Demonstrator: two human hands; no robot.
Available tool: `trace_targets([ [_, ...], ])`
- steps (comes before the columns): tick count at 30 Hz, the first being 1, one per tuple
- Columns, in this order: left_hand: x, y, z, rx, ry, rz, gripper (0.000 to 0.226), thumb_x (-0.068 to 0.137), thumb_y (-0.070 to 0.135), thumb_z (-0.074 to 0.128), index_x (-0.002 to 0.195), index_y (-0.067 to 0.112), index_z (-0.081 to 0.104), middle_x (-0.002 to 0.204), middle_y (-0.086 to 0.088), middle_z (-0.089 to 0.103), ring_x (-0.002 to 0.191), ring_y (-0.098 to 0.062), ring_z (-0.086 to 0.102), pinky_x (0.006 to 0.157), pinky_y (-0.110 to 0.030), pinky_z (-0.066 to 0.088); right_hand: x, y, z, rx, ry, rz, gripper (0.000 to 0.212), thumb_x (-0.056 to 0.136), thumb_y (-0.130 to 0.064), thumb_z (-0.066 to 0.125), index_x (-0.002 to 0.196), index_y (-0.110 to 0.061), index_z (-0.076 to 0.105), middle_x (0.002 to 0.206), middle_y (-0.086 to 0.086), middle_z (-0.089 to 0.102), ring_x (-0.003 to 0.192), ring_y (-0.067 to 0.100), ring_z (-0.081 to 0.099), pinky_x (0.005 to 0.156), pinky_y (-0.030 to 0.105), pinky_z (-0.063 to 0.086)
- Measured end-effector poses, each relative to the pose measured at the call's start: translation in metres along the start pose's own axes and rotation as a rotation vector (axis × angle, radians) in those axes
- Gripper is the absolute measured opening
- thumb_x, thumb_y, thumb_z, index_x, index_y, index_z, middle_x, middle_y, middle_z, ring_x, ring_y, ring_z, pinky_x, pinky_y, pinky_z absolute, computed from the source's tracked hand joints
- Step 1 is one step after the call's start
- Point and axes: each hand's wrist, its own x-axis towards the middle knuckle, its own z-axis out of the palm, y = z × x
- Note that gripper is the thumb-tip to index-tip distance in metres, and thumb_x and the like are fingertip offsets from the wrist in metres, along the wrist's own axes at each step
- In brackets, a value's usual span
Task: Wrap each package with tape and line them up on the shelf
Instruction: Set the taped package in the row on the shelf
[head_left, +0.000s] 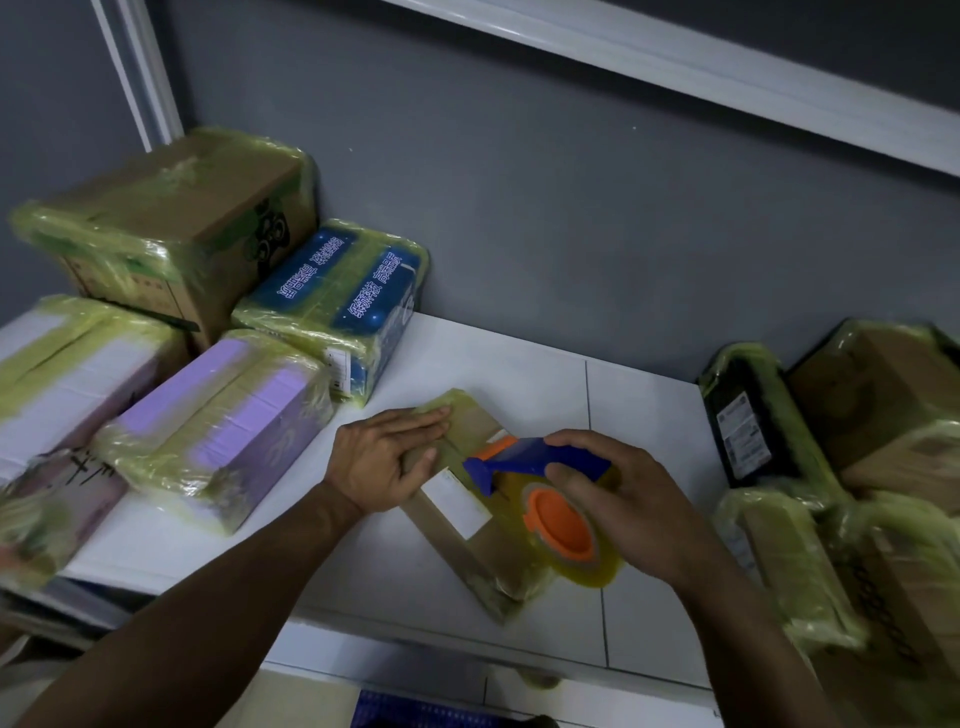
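We look down on a white shelf set against a grey wall. In the middle lies a small brown cardboard package, turned at a slant, with yellow-green tape already over its far end and near corner and a white label on top. Our left hand lies flat on the package's far end, fingers straight and pressing down, thumb resting along its side; it grasps nothing. Our right hand is curled around a blue tape dispenser, fingers over its top and thumb beneath, holding it just above the package's right side. The dispenser carries a roll of yellowish tape on an orange hub. To the left stand taped parcels close together: a large brown box at the back, a blue box, a purple box and a white box. To the right are a black parcel and more taped brown boxes.
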Motion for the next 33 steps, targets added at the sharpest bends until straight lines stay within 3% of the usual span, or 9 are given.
trace_targets([
  [6, 0.005, 0.0, 0.002, 0.04, -0.002, 0.074, 0.04, 0.092, 0.032, 0.049, 0.118, 0.019, 0.077, 0.13, 0.006, 0.068, 0.127, -0.022, 0.061, 0.099, -0.032, 0.052, -0.009, 0.008, -0.002, -0.02, -0.07, 0.023, 0.039, 0.092, -0.067, 0.059, 0.13, -0.064, 0.052, 0.121, -0.04, 0.058, 0.109, -0.015, 0.057, 0.076, 0.005, 0.05],
  [9, 0.01, -0.003, -0.002, 0.13, -0.052, 0.092, 0.042, 0.092, 0.03, 0.045, 0.117, 0.021, 0.078, 0.131, 0.009, 0.067, 0.132, -0.025, 0.057, 0.098, -0.038, 0.049, -0.003, 0.006, 0.001, -0.043, -0.074, 0.043, 0.03, 0.094, -0.062, 0.059, 0.124, -0.064, 0.054, 0.117, -0.035, 0.062, 0.105, -0.01, 0.06, 0.076, 0.01, 0.051],
  [13, 0.026, -0.006, -0.012, 0.228, -0.204, 0.042, 0.05, 0.097, 0.031, 0.032, 0.122, 0.024, 0.075, 0.138, 0.011, 0.062, 0.14, -0.027, 0.049, 0.108, -0.052, 0.04, 0.014, -0.002, 0.008, -0.06, -0.061, 0.066, 0.015, 0.094, -0.061, 0.06, 0.107, -0.067, 0.056, 0.112, -0.031, 0.061, 0.1, -0.005, 0.062, 0.073, 0.012, 0.049],
  [17, 0.033, 0.0, -0.016, 0.25, -0.327, -0.049, 0.059, 0.099, 0.04, 0.021, 0.136, 0.022, 0.064, 0.152, 0.01, 0.049, 0.152, -0.025, 0.028, 0.122, -0.051, 0.022, 0.029, -0.007, 0.014, -0.033, -0.005, 0.085, 0.018, 0.092, -0.059, 0.061, 0.11, -0.054, 0.063, 0.11, -0.027, 0.065, 0.098, -0.004, 0.063, 0.076, 0.017, 0.049],
  [21, 0.019, 0.018, -0.007, 0.14, -0.338, 0.035, 0.056, 0.096, 0.034, 0.031, 0.135, 0.016, 0.066, 0.147, 0.003, 0.056, 0.142, -0.022, 0.045, 0.121, -0.042, 0.026, 0.026, -0.002, 0.015, 0.016, -0.005, 0.078, 0.016, 0.093, -0.055, 0.064, 0.109, -0.054, 0.064, 0.105, -0.027, 0.068, 0.096, -0.007, 0.064, 0.081, 0.022, 0.054],
  [27, 0.008, 0.026, 0.001, 0.066, -0.226, -0.032, 0.051, 0.093, 0.031, 0.038, 0.132, 0.02, 0.069, 0.144, 0.006, 0.058, 0.138, -0.017, 0.051, 0.113, -0.034, 0.03, 0.019, -0.003, 0.019, 0.066, 0.041, 0.099, 0.021, 0.092, -0.059, 0.064, 0.11, -0.067, 0.055, 0.109, -0.033, 0.06, 0.101, -0.002, 0.062, 0.08, 0.022, 0.053],
  [31, 0.009, 0.029, 0.003, 0.046, -0.177, -0.059, 0.05, 0.09, 0.031, 0.039, 0.122, 0.019, 0.075, 0.136, 0.005, 0.065, 0.131, -0.019, 0.058, 0.109, -0.034, 0.034, 0.012, -0.003, 0.023, 0.1, 0.136, 0.098, 0.043, 0.081, -0.07, 0.064, 0.121, -0.057, 0.055, 0.115, -0.029, 0.059, 0.103, 0.001, 0.061, 0.072, 0.018, 0.05],
  [33, 0.009, 0.028, 0.003, 0.051, -0.181, -0.057, 0.051, 0.089, 0.031, 0.038, 0.123, 0.02, 0.075, 0.135, 0.005, 0.065, 0.131, -0.018, 0.058, 0.108, -0.035, 0.037, 0.01, -0.002, 0.021, 0.071, 0.135, 0.092, 0.042, 0.084, -0.069, 0.064, 0.123, -0.054, 0.056, 0.117, -0.028, 0.06, 0.105, 0.002, 0.061, 0.073, 0.018, 0.05],
])
